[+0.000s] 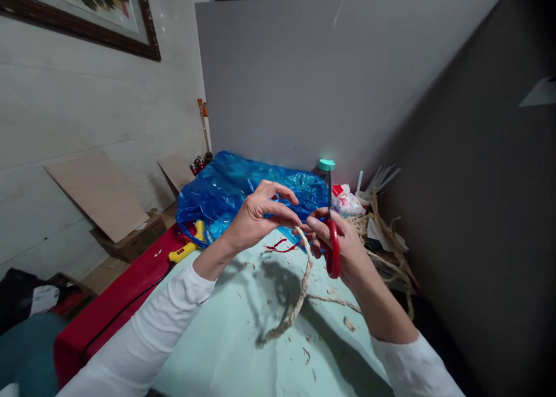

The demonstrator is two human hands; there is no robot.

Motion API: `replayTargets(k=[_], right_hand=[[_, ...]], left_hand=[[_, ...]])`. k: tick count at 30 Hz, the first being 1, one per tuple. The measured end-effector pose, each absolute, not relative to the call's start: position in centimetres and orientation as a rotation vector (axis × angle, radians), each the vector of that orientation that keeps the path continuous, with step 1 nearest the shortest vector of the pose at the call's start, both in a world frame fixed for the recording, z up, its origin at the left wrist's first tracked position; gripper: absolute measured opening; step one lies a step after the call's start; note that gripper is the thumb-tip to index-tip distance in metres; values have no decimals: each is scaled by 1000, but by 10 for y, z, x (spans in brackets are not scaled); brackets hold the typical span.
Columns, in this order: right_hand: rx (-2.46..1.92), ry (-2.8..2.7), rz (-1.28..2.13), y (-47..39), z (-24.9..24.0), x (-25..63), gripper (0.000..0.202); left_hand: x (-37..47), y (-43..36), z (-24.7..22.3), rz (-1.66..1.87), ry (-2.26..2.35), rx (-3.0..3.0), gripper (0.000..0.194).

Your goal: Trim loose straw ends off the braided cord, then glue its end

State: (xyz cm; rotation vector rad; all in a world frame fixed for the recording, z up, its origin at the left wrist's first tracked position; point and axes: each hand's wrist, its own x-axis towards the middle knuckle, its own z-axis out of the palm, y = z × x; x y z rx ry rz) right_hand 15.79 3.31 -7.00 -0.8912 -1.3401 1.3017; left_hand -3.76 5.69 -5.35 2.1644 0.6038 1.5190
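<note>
The right hand [347,243] grips red-handled scissors [333,249], blades up; its fingertips meet those of the left hand [257,216] at the upper end of the rope [299,304], both equally near; which pinches it, I cannot tell. The rope's long axis curves down toward the table's [217,333] near edge.

- Slim braided straw cord [306,272]: cream, plaited pattern, grey at one tip
- Metal scissors [333,235]: red loop handles
- Crumpled translucent plastic bag [260,174]: bright blue
- Smooth desk cover [208,339]: pale mint; red cloth [117,290] along left edge
</note>
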Motion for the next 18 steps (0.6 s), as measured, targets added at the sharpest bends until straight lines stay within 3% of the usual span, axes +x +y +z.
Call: replayTargets(k=[9, 18], right_hand=[[-851, -1153, 1568, 19, -91, 134, 42], [-997, -1042, 1309, 5, -122, 148, 42]], left_hand=[[-42, 17, -90, 1353, 415, 2362, 18], [-27, -6, -129, 1217, 747, 1840, 11]])
